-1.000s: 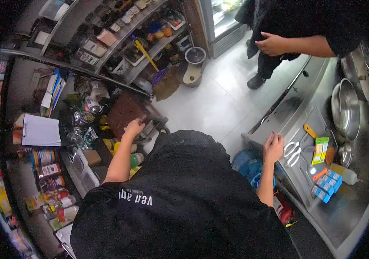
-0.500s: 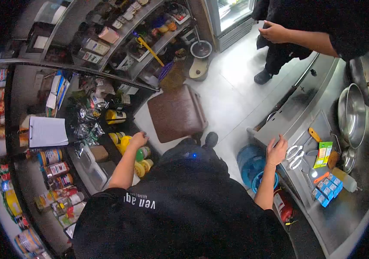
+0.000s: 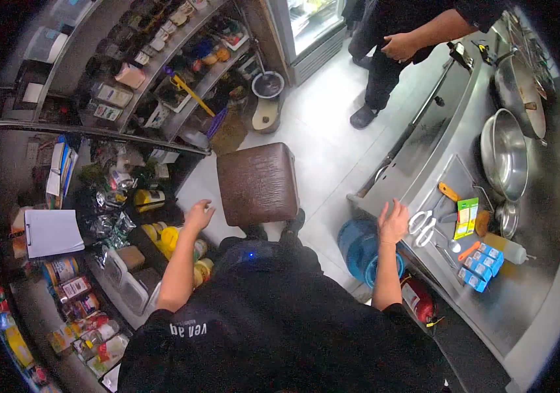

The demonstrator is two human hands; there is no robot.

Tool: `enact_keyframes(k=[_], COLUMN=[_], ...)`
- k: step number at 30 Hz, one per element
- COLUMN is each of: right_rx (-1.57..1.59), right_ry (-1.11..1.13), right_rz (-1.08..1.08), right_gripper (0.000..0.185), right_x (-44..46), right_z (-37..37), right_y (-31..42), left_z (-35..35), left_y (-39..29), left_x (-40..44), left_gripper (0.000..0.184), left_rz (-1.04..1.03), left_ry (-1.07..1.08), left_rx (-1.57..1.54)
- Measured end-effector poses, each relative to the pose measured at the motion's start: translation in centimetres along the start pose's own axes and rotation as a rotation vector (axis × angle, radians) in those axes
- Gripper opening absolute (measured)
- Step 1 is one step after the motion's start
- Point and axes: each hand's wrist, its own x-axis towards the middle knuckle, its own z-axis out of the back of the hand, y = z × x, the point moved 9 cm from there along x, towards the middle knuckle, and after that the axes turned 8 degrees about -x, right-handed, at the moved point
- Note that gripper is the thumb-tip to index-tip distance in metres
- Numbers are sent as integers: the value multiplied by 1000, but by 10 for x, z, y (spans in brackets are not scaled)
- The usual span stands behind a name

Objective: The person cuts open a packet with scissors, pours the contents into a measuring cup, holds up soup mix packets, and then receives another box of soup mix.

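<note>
My left hand (image 3: 198, 216), fingers loosely curled around nothing visible, is near the brown stool (image 3: 257, 183), which stands on the floor before me. My right hand (image 3: 392, 221), fingers spread and empty, is just beside the white-handled scissors (image 3: 422, 228) on the steel counter (image 3: 525, 285). Inverted white lettering (image 3: 188, 330) on my black shirt (image 3: 247, 308) reads "ven aq"; print on the shelved jars (image 3: 73, 288) and green-yellow packet (image 3: 466, 219) is too small to read.

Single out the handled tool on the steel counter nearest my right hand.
The white-handled scissors, lying closest to your right hand; the yellow-handled tool and slim orange-handled tool lie farther off.
</note>
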Motion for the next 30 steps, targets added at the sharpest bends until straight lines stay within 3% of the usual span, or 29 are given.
enact_keyframes(k=[9,18,25,27,29,30], right_rx=[5,30,48,32,88,58], right_ry=[-26,-89,-148,-67,-49,136], right_rz=[-125,-79,-41,-90,-137,-217], right_gripper=[27,28,27,26,29,32], right_x=[-5,-9,-11,-12,-16,-11], right_z=[12,5,11,3,12,9], right_y=[-2,-3,-4,-6,-9,-9], left_z=[-25,-41,-39,-43,-70,-65], left_y=[103,60,69,62,71,60], left_x=[-20,-4,31,39,53,67], left_gripper=[49,48,45,45,39,33], left_rz=[110,39,2,-96,1,-154], left_ry=[103,139,92,100,380,194], left_rx=[112,31,39,145,207,263])
